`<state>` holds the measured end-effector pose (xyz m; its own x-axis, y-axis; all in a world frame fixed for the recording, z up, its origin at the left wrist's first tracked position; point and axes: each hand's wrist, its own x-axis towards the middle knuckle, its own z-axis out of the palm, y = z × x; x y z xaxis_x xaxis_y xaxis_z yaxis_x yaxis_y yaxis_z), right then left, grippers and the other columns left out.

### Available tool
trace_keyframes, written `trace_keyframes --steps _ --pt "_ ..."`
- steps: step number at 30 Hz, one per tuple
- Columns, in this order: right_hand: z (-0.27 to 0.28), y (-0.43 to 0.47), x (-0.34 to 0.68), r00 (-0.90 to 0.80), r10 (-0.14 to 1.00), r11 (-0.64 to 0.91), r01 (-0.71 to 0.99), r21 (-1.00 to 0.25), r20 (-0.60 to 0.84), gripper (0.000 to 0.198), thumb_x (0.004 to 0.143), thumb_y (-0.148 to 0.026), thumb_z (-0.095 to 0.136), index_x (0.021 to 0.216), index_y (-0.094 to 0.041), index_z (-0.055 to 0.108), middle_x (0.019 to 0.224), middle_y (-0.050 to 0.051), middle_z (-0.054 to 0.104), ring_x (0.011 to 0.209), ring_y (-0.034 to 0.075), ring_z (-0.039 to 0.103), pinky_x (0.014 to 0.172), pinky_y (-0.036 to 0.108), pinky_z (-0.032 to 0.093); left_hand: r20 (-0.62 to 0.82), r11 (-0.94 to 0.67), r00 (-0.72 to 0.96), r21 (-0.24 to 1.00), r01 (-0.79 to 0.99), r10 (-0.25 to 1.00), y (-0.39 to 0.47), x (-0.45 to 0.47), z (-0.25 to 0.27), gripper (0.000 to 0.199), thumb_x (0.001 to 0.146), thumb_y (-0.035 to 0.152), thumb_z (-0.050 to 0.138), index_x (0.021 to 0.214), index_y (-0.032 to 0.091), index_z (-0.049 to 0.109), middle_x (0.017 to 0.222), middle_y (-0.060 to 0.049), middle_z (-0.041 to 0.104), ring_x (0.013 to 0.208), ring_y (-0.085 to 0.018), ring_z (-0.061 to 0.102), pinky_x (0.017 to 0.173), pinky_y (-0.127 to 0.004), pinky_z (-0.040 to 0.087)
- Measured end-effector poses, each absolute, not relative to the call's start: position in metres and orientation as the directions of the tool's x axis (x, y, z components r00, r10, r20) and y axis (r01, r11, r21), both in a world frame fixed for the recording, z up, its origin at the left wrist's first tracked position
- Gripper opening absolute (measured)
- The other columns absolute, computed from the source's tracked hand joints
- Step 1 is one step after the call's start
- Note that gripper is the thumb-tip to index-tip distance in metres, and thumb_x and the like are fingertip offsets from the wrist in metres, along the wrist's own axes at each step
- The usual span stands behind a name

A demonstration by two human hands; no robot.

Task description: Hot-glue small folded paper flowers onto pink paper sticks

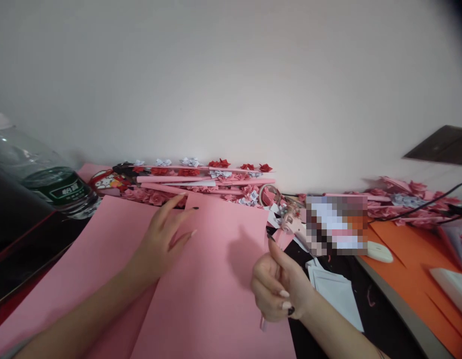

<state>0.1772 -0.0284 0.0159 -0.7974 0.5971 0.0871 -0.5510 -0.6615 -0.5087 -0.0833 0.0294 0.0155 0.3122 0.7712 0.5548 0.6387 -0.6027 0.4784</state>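
Note:
Two large sheets of pink paper lie overlapping in front of me: a left sheet [115, 234] and a right sheet [216, 279] on top of it. My left hand [163, 239] rests over both, fingers spread, near their far edges. Above the right sheet, my right hand [279, 284] is curled closed with the thumb raised. From under its fist pokes the end of a thin, pale pink stick [263, 323]; its kind cannot be made out, as the fingers hide most of it. The right hand casts a shadow on the paper.
Folded paper flowers [219, 163] and rolled pink tubes [171, 179] line the wall. A water bottle [55, 184] stands left. On the right are a tape roll [268, 193], a pink glue gun [294, 224], white paper squares [338, 294], orange paper [414, 269] and a white mouse [379, 252].

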Motion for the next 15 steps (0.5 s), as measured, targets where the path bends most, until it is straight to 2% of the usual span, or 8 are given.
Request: trace_keyframes --steps 2,3,6,8,12,15 --pt "0.012 -0.03 0.17 -0.796 0.605 -0.662 -0.529 -0.531 0.038 0.071 0.09 -0.067 0.021 0.045 -0.016 0.043 0.038 -0.002 0.042 0.025 0.004 0.029 0.026 0.015 0.022 0.667 -0.72 0.374 0.364 0.591 0.644 0.02 -0.079 0.021 0.04 0.087 0.013 0.055 0.122 0.033 0.05 0.129 -0.004 0.051 0.121 -0.023 0.049 0.105 -0.043 0.04" --pt "0.011 -0.031 0.167 -0.799 0.601 -0.664 -0.512 -0.545 0.018 0.071 0.089 -0.067 0.023 0.046 -0.015 0.044 0.037 -0.002 0.043 0.024 0.004 0.029 0.025 0.015 0.021 0.666 -0.767 0.433 0.349 0.538 0.607 0.014 -0.075 0.025 0.04 0.088 0.009 0.053 0.122 0.03 0.051 0.119 -0.005 0.056 0.113 -0.02 0.054 0.1 -0.038 0.044" --pt "0.006 -0.035 0.159 -0.806 0.59 -0.669 -0.457 -0.587 -0.046 0.068 0.087 -0.068 0.031 0.047 -0.015 0.046 0.036 -0.002 0.043 0.024 0.005 0.03 0.024 0.016 0.02 0.616 -0.822 0.544 0.419 0.386 0.569 -0.005 -0.059 0.038 0.03 0.09 0.006 0.049 0.116 0.022 0.053 0.104 -0.006 0.063 0.097 -0.016 0.06 0.086 -0.028 0.051" --pt "0.004 -0.037 0.155 -0.808 0.582 -0.674 -0.422 -0.606 -0.085 0.066 0.085 -0.069 0.035 0.048 -0.016 0.046 0.035 -0.002 0.044 0.023 0.005 0.03 0.023 0.015 0.017 0.606 -0.829 0.57 0.46 0.318 0.554 -0.012 -0.048 0.043 0.024 0.092 0.008 0.046 0.111 0.019 0.055 0.098 -0.006 0.065 0.091 -0.016 0.061 0.08 -0.026 0.052" --pt "0.002 -0.042 0.149 -0.788 0.599 -0.656 -0.383 -0.651 -0.14 0.064 0.082 -0.071 0.038 0.048 -0.017 0.043 0.035 -0.003 0.043 0.022 0.004 0.026 0.023 0.015 0.013 0.603 -0.844 0.603 0.469 0.261 0.522 -0.017 -0.032 0.043 0.017 0.095 0.014 0.044 0.103 0.017 0.058 0.09 -0.005 0.067 0.081 -0.015 0.062 0.074 -0.026 0.053" --pt "0.0 -0.043 0.146 -0.766 0.62 -0.643 -0.372 -0.67 -0.171 0.063 0.082 -0.072 0.038 0.049 -0.018 0.043 0.034 -0.004 0.041 0.022 0.004 0.025 0.022 0.015 0.013 0.573 -0.828 0.616 0.492 0.267 0.54 -0.018 -0.027 0.038 0.021 0.097 0.018 0.038 0.098 0.017 0.059 0.087 -0.006 0.068 0.077 -0.015 0.063 0.071 -0.026 0.054"
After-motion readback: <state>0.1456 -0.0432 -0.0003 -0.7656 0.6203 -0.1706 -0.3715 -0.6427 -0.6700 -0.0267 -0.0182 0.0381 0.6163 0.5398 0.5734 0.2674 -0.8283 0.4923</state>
